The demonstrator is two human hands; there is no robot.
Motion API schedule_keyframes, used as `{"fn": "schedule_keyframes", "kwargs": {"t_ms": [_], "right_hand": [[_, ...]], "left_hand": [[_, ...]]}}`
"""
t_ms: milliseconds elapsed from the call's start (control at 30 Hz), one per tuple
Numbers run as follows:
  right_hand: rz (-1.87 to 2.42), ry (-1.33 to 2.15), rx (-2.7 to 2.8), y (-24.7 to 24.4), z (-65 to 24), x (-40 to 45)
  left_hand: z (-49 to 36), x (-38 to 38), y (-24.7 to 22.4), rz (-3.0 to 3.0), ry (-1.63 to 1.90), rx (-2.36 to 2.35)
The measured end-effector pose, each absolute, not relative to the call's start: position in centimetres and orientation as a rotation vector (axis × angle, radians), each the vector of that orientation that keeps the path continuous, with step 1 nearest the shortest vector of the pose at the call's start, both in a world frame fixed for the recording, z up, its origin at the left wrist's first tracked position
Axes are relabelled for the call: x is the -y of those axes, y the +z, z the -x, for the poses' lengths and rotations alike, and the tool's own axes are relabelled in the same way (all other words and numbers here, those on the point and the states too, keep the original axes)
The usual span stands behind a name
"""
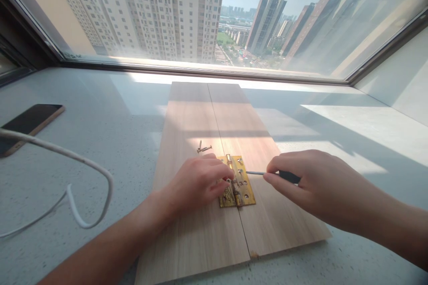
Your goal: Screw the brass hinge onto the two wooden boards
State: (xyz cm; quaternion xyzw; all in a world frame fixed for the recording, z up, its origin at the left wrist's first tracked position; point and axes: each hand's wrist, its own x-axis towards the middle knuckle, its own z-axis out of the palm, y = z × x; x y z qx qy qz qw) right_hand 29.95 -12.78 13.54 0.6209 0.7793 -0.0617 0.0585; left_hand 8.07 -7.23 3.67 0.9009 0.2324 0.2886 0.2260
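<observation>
A brass butt hinge (246, 192) lies spread across the seam between two pale wooden boards (197, 240). My left hand (203, 180) rests over its left leaf, thumb and fingers curled closed against the hinge near the barrel. Part of that leaf is hidden underneath. Screw heads show in the upper part of the right leaf. My right hand (302, 182) grips a screwdriver (289, 177) by its dark handle. The thin metal shaft points left, its tip at the hinge's right edge; whether it touches a screw I cannot tell. Several loose screws (203, 148) lie just beyond my left hand.
The boards lie on a white speckled windowsill (133, 120) below a large window (214, 18). On the left are a phone (30, 124) and a looping white cable (96, 167). Bright sun and shadow bands cross the surface.
</observation>
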Motion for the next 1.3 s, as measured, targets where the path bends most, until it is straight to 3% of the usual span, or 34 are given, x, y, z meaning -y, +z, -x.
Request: {"fn": "schedule_keyframes", "kwargs": {"t_ms": [733, 1300], "right_hand": [[-1.298, 0.074, -2.343, 15.0, -24.2, 9.2], [-1.297, 0.114, -2.390, 15.4, -24.6, 8.5]], "left_hand": [[-8.1, 7.3, 3.2, -2.401, 0.767, -0.753], [-8.1, 7.3, 3.1, -2.386, 0.783, -0.740]]}}
